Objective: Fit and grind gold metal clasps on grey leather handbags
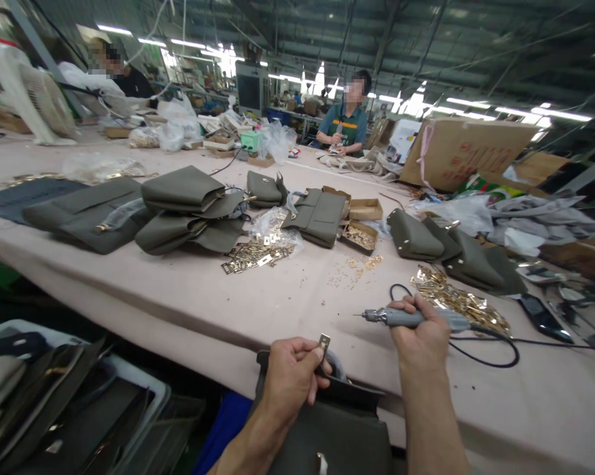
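Observation:
My left hand is closed in a pinch on a small gold metal fitting, held just above the edge of a dark grey-green bag that rests in front of me. My right hand is wrapped round a grey electric screwdriver, its tip pointing left over the pink table. A black cord runs from the tool to the right. A heap of gold fittings lies just behind my right hand.
Several grey-green bags and bag parts lie across the table, with another pile of gold fittings, small cardboard trays and loose screws. A phone lies at the right. Two people sit at the far side. A bin of leather pieces stands lower left.

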A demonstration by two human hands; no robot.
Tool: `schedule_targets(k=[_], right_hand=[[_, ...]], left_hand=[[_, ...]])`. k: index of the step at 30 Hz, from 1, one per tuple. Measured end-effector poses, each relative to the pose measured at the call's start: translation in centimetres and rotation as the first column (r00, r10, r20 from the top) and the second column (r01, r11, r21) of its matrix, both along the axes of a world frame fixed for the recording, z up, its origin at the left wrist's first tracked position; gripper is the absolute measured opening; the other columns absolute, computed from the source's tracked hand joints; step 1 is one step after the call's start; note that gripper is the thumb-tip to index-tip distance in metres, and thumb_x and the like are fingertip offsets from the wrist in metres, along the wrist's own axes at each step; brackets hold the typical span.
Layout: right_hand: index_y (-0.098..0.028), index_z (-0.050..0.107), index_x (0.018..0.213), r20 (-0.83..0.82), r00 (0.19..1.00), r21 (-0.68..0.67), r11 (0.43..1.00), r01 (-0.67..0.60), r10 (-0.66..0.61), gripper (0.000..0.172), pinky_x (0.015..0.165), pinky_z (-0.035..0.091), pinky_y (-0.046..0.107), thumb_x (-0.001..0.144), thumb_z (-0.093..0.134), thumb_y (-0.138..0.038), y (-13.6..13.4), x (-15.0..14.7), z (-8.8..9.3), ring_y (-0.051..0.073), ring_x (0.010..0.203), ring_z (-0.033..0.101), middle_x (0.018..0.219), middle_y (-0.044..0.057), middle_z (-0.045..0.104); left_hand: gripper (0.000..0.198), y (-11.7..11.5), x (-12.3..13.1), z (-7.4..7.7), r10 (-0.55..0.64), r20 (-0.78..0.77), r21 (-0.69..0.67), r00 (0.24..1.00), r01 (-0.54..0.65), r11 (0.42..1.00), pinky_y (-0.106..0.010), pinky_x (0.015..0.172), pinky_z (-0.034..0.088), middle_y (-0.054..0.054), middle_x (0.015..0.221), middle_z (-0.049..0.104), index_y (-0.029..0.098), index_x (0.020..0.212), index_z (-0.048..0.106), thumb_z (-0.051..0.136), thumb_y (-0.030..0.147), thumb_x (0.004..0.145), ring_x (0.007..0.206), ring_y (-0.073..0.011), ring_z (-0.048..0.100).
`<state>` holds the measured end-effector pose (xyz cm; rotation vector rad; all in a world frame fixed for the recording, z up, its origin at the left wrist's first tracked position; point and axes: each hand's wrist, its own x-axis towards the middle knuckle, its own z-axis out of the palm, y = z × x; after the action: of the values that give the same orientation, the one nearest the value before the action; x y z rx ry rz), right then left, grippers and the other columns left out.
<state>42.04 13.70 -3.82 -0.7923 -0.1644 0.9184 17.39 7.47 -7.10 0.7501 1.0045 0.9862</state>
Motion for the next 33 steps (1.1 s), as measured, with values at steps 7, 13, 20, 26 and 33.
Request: schedule_targets(k=[7, 13, 20, 26, 33], right_hand=[[-0.015, 0.047, 0.082, -0.14, 0.982, 0.038, 0.992, -0.12, 0.124, 0.023, 0.056, 0.051, 0.02, 0.078, 0.064, 0.0, -3.1, -5.2, 3.3, 0.004, 0.055, 0.044, 0.079, -0.004, 0.048], [-0.016, 0.048, 0.084, -0.093, 0.978, 0.072, 0.981, -0.179, 0.185, 0.028, 0.057, 0.052, 0.019, 0.075, 0.072, -0.005, -3.4, -6.1, 2.7, 0.004, 0.057, 0.046, 0.082, -0.004, 0.048], [-0.017, 0.045, 0.085, -0.14, 0.984, 0.065, 0.993, -0.102, 0.11, 0.029, 0.056, 0.051, 0.019, 0.073, 0.067, -0.002, -3.3, -4.7, 2.6, 0.003, 0.054, 0.045, 0.081, -0.005, 0.047], [-0.015, 0.047, 0.084, -0.186, 0.98, 0.081, 0.995, -0.062, 0.076, 0.026, 0.056, 0.052, 0.019, 0.074, 0.067, -0.001, -3.3, -4.5, 2.5, 0.004, 0.055, 0.045, 0.08, -0.004, 0.048], [-0.014, 0.05, 0.085, -0.229, 0.972, 0.06, 0.997, -0.037, 0.05, 0.022, 0.055, 0.05, 0.02, 0.077, 0.064, 0.001, -3.6, -5.0, 2.5, 0.005, 0.056, 0.045, 0.08, -0.003, 0.048]], left_hand=[[0.041, 0.0, 0.2, 0.9, 0.046, -0.039, -0.037, 0.998, -0.048, 0.998, -0.014, 0.026, 0.029, -0.016, 0.068, 0.075, 0.008, 0.074, 0.068, 0.081, 0.047, 0.073, 0.034, -0.013, 0.058], [0.039, -0.4, 0.4, 1.0, 0.045, -0.072, -0.015, 0.996, -0.047, 0.999, -0.016, 0.026, 0.029, -0.014, 0.067, 0.074, 0.008, 0.077, 0.07, 0.078, 0.046, 0.077, 0.04, -0.0158, 0.062], [0.02, -1.7, 0.5, 1.5, 0.21, -0.518, 0.436, 0.829, 0.045, 0.899, -0.023, 0.047, 0.042, -0.004, 0.068, 0.069, 0.016, 0.096, 0.075, 0.061, 0.03, 0.097, 0.052, -0.0162, 0.062], [0.021, -1.7, 1.1, 0.9, 0.487, -0.635, 0.72, 0.6, 0.231, 0.655, -0.032, 0.063, 0.048, -0.01, 0.075, 0.07, 0.016, 0.095, 0.067, 0.048, 0.016, 0.101, 0.067, -0.025, 0.07], [0.026, -1.7, 1.2, -0.4, 0.616, -0.67, 0.742, 0.415, 0.41, 0.531, -0.035, 0.055, 0.05, -0.016, 0.08, 0.072, 0.005, 0.122, 0.061, 0.047, 0.01, 0.101, 0.067, -0.0298, 0.073]])
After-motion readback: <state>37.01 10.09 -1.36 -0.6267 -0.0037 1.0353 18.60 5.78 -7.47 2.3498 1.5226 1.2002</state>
